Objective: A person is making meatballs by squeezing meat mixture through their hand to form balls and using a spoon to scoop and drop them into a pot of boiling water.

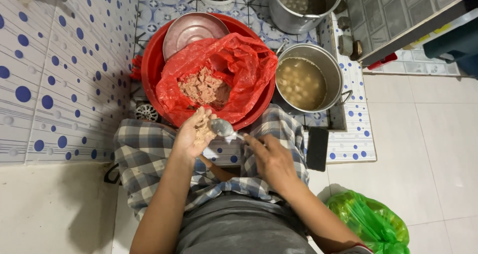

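My left hand (193, 133) is cupped around a lump of pinkish minced meat paste. A metal spoon (222, 128) lies with its bowl against that paste, its handle gripped by my right hand (270, 157). Just beyond my hands, a red plastic bag (239, 65) full of the same meat paste (203, 88) sits inside a big red basin (149, 67). To the right of the basin stands a steel pot (334, 67) of cloudy broth with pale round balls floating in it.
A metal lid (191, 30) leans in the basin's far side. A second steel pot (294, 15) stands farther back. A black phone (317, 148) lies by my right knee, and a green plastic bag (371, 221) is on the floor. A dotted tiled wall rises on the left.
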